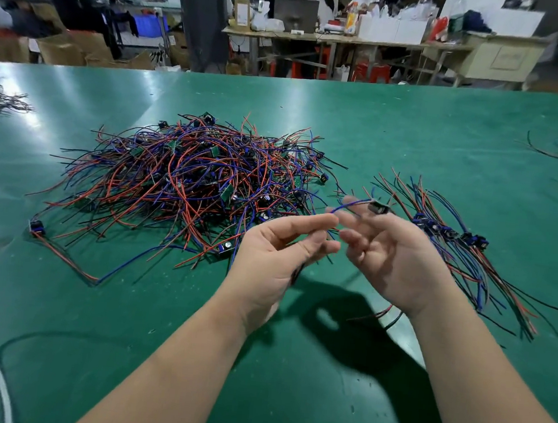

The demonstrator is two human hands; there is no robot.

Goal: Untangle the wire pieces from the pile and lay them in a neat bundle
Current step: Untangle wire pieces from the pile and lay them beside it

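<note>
Head view: the left hand (276, 256) and right hand (393, 257) are hovering close together above the green desk (287, 384), both pinching one wire piece (352, 203) between them. The tangled pile (188, 181) is lying behind the left hand, and the bundle (457, 237) is lying beside the right.

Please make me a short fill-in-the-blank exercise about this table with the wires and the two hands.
1. The tangled pile lies on a ____ table.
2. The neat bundle lies to the ____ of the pile.
3. The left hand and the right hand hold one wire piece between them, and its arching wire is ____.
Missing words: green; right; blue.
</note>
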